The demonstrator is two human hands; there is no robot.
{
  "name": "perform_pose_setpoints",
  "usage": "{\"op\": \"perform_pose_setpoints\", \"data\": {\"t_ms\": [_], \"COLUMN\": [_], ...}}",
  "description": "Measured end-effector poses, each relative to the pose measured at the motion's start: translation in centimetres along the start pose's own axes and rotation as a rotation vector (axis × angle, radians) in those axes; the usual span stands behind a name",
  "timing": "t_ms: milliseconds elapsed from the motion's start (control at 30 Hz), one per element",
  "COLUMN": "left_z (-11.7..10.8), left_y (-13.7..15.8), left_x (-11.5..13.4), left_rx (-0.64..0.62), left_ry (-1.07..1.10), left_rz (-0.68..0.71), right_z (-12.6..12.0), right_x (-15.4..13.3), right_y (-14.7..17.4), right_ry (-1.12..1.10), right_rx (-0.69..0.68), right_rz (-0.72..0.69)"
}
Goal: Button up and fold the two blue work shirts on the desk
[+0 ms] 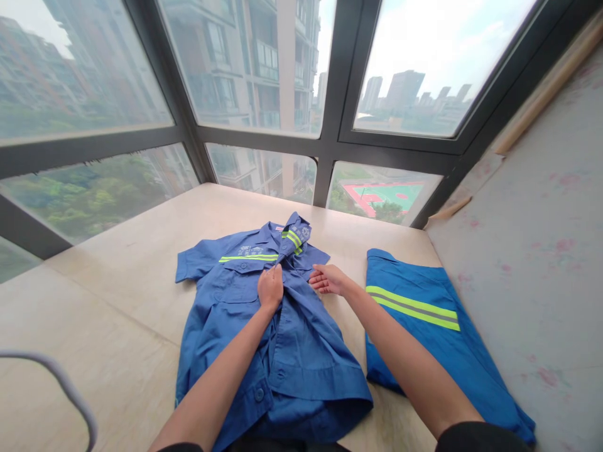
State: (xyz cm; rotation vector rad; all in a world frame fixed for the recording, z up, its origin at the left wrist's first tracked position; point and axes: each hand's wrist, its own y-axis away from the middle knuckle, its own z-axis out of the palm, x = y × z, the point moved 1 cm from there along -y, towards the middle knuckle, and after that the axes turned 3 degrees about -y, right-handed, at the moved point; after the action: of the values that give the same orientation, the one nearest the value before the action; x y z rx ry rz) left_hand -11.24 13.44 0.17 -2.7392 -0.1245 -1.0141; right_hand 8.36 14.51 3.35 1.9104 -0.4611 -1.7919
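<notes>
A blue short-sleeved work shirt (240, 289) with yellow-green reflective stripes lies spread on the pale stone sill, its collar toward the windows. My left hand (271, 287) is closed on the shirt's front edge at chest height, pulling the cloth up into a fold. That raised front panel flops over near the collar, showing its stripe and printed lettering. My right hand (326, 279) is at the shirt's right side by the sleeve, fingers stretched out and palm turned inward. Whether its fingertips touch the cloth I cannot tell.
Folded blue trousers (409, 301) with a reflective band lie at the right, beside the papered wall (532, 251). A grey-white cable (61, 376) curves at the lower left. Dark-framed windows (330, 81) border the sill (117, 301) at the back and left.
</notes>
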Motion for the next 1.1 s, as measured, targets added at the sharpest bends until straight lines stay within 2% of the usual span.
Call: {"op": "perform_pose_setpoints", "data": {"t_ms": [100,233,300,467,633,733,900,1000,1100], "left_z": [-0.1,-0.1,0.0,0.1,0.1,0.1,0.3,0.6,0.9], "left_y": [0.1,0.0,0.1,0.2,0.4,0.8,1.4,1.6,1.7], "left_x": [0.1,0.0,0.0,0.1,0.6,1.0,1.6,1.6,1.6], "left_rx": [-0.004,-0.005,0.003,0.007,-0.007,-0.005,-0.064,-0.102,-0.140], "left_ry": [-0.021,-0.030,-0.042,-0.117,-0.190,-0.246,-0.353,-0.415,-0.439], "left_rz": [0.008,0.020,0.020,0.038,0.086,0.145,0.266,0.304,0.324], "right_z": [-0.3,0.2,0.7,2.0,1.9,0.4,-4.4,-7.2,-9.1], "right_x": [0.8,1.2,1.1,0.7,0.2,-1.0,-4.6,-6.0,-6.2], "right_y": [0.8,1.1,1.0,0.7,0.2,0.1,0.2,-0.1,-0.9], "right_ry": [-0.079,-0.399,-0.503,-0.565,-0.550,-0.521,-0.485,-0.461,-0.369], "right_rx": [-0.077,-0.014,0.023,0.040,0.133,0.234,0.383,0.499,0.596], "right_rz": [0.135,0.201,0.191,0.147,-0.001,-0.147,-0.374,-0.425,-0.432]}}
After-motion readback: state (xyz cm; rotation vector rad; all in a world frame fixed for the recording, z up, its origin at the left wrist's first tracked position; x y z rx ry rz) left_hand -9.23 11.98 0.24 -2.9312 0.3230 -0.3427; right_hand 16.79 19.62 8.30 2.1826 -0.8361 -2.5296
